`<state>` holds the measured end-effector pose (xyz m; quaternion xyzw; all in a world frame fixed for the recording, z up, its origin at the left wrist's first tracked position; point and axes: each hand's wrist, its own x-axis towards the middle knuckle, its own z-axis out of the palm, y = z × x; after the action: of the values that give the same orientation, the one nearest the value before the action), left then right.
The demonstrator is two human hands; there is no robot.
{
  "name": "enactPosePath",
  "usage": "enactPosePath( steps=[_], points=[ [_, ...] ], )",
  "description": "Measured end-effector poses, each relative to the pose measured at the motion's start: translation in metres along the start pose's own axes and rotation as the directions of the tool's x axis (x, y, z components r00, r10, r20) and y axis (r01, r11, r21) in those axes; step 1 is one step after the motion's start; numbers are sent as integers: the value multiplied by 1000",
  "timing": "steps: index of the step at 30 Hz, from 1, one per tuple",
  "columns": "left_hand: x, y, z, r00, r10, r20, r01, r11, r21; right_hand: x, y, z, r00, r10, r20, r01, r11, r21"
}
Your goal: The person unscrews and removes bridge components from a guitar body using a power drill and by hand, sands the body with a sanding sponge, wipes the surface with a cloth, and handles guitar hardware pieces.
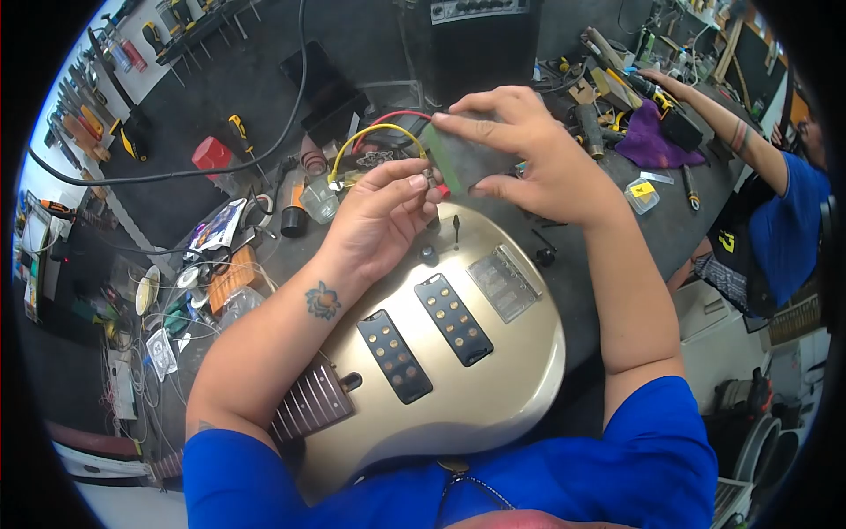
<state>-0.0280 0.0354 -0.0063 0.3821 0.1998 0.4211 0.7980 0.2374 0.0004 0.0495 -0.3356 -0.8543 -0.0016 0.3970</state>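
My left hand [385, 214] pinches a small metal part [430, 179] at the end of a yellow wire [377, 126]. A bit of red shows beside these fingertips. My right hand [539, 152] grips a flat grey piece with a green edge [448, 160] between thumb and fingers, close to the left fingertips. Behind the yellow wire arcs a red wire [397, 115]. Beneath both hands lies a gold electric guitar [529, 361], with a black pickup [395, 356], a second black pickup [454, 319] and a metal bridge [505, 284].
A dark workbench holds a purple cloth [654, 137], a small clear box with a yellow label [642, 196], a red cup [212, 154] and a screwdriver [240, 132]. An amplifier [483, 44] stands behind. On the right, a co-worker in blue [780, 234] reaches over the bench.
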Motion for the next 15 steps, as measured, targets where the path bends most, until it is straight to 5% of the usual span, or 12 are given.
enactPosePath(
  steps=[5,8,13,15],
  points=[
    [-2,-1,6,999,34,-18,-34,999,-13,6,-19,10,990,-112,84,108,993,53],
    [2,-5,-6,998,27,62,-30,998,53,-2,5,-6,1000,18,4,-17,988,-155],
    [1,-2,1,997,19,70,-22,999,33,5,-27,1,988,-132,83,131,991,16],
    [1,2,-2,990,4,139,-4,1000,1,4,-12,-2,997,-79,27,81,994,-78]
  ],
)
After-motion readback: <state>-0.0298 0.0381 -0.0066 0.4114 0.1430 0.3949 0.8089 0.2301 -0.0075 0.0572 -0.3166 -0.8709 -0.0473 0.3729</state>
